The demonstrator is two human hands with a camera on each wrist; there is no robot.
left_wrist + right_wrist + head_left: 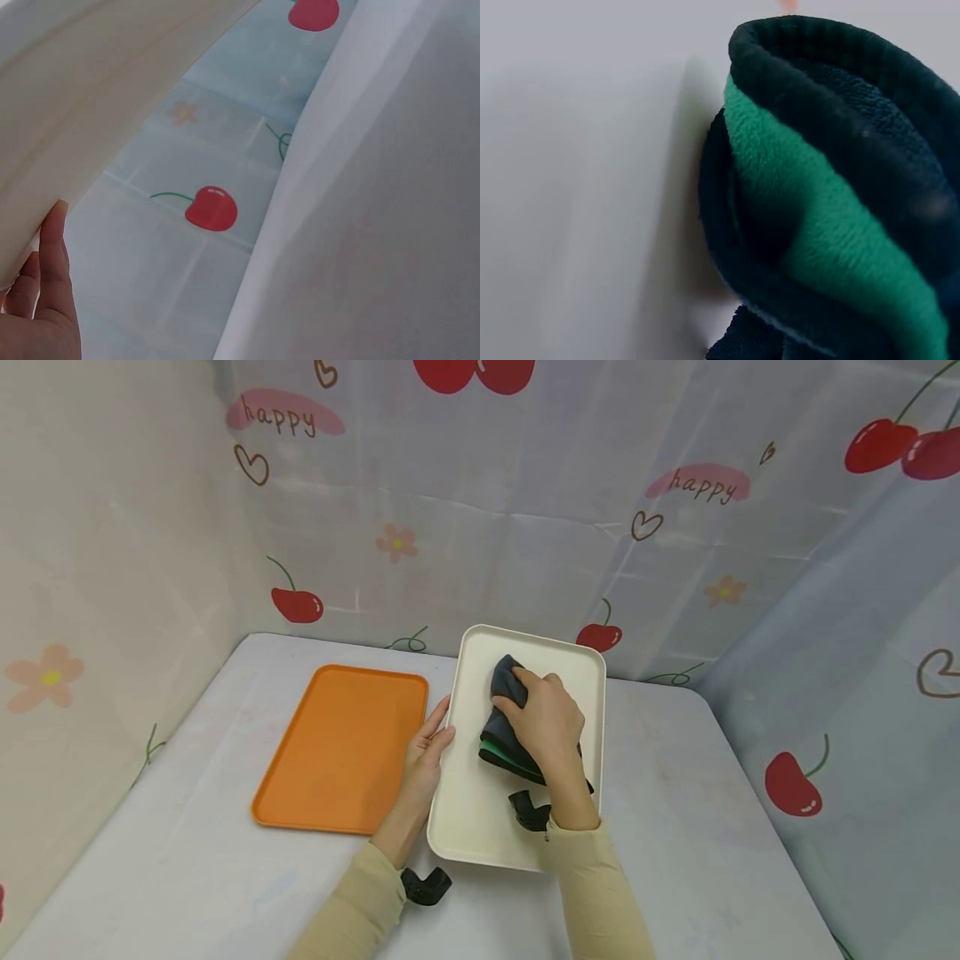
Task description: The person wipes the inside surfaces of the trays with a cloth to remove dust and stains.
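Observation:
A cream-white rectangular tray (pixel 468 810) is held up off the table at a slant. My left hand (pixel 425 760) grips its left edge, and in the left wrist view the fingertips (pixel 54 232) press against the tray's underside (pixel 82 97). Over the tray's inner face, my right hand (pixel 549 714) grips a bunched, folded cloth (pixel 504 731), dark grey with a green layer and black edging. The right wrist view shows the cloth's green layer (pixel 810 217) close up against the pale surface; the right fingers are out of sight there.
An orange tray (pixel 337 752) lies flat on the white-covered table (pixel 697 827), left of the white one. Behind the table hangs a cherry-printed curtain (pixel 480 560), which also runs along the sides. A black wrist mount (pixel 426 887) sits by the left sleeve.

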